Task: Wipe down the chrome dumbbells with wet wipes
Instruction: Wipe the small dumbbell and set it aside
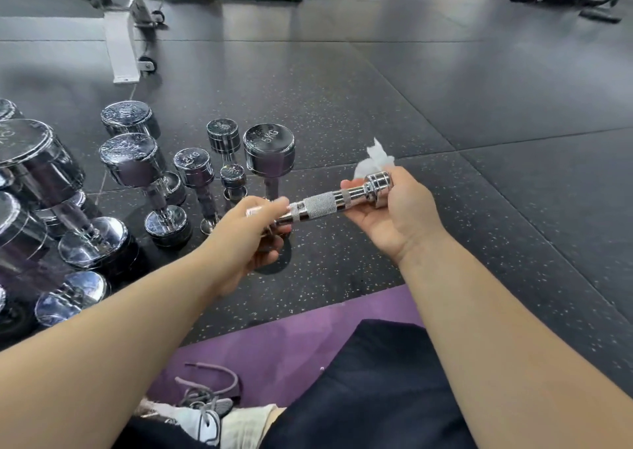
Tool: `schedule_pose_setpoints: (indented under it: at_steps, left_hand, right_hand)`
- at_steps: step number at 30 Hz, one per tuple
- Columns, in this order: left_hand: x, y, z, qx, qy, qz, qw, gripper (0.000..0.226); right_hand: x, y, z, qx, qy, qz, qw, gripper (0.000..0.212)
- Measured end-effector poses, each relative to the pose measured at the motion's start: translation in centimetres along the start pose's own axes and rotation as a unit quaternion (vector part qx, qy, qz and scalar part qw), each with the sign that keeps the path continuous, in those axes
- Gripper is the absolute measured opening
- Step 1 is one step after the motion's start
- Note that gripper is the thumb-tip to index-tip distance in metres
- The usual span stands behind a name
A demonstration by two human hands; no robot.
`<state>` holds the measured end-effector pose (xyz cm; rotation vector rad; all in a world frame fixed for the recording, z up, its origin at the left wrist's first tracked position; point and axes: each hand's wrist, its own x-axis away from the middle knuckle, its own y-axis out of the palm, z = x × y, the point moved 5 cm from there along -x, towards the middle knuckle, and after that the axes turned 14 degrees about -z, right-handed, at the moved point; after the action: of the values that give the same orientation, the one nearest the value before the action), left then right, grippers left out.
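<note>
On a dark rubber gym floor (445, 106), a seated person is cleaning weights. At far left, a cluster of chrome dumbbells (133, 161) is standing on end, large ones nearest the edge and small ones toward the middle, including one marked 5KG (269, 149). Whether these are already wiped cannot be told from their shine, so most of the job may still be waiting. Moving right, the left hand (251, 239) is closing around one end of a small chrome dumbbell (325, 203), which is being held level above the floor between both hands. Farther right, the right hand (394, 215) is cupping the other end, pressing a crumpled white wet wipe (375, 159) behind that head. Judging by this, one small dumbbell is mid-wipe. Below, a purple mat (291, 332) is lying under the person's legs.
</note>
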<state>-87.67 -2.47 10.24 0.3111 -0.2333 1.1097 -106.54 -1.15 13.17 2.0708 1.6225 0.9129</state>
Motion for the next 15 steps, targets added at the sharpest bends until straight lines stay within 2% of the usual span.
schedule_pose_setpoints:
  at_steps: [2,4,6,8,12,15]
  left_hand:
    - [-0.8,-0.1,-0.3,-0.179,0.027,-0.023,0.983,0.024]
    - [-2.0,-0.1,-1.0,-0.365,0.033,0.005,0.930,0.021]
    - [-3.5,0.3,-2.1,-0.474,0.028,0.035,0.880,0.023]
    - [-5.1,0.7,-3.9,-0.516,0.013,0.029,0.856,0.024]
    - [-7.3,0.6,-6.9,-0.472,-0.029,-0.030,0.881,0.029]
    - [-8.0,0.9,-6.8,-0.340,0.013,-0.047,0.939,0.021]
  right_hand:
    - [-0.3,0.3,0.0,0.039,-0.009,0.014,0.999,0.014]
    - [-1.0,0.9,0.2,0.100,-0.011,0.025,0.995,0.014]
    - [-2.0,1.4,1.2,0.184,-0.014,0.026,0.982,0.019]
    - [-3.5,1.7,2.9,0.283,-0.027,0.020,0.958,0.024]
    - [-5.2,1.1,6.6,0.430,-0.043,-0.009,0.902,0.030]
    - [-5.8,0.1,8.5,0.443,-0.020,-0.014,0.896,0.029]
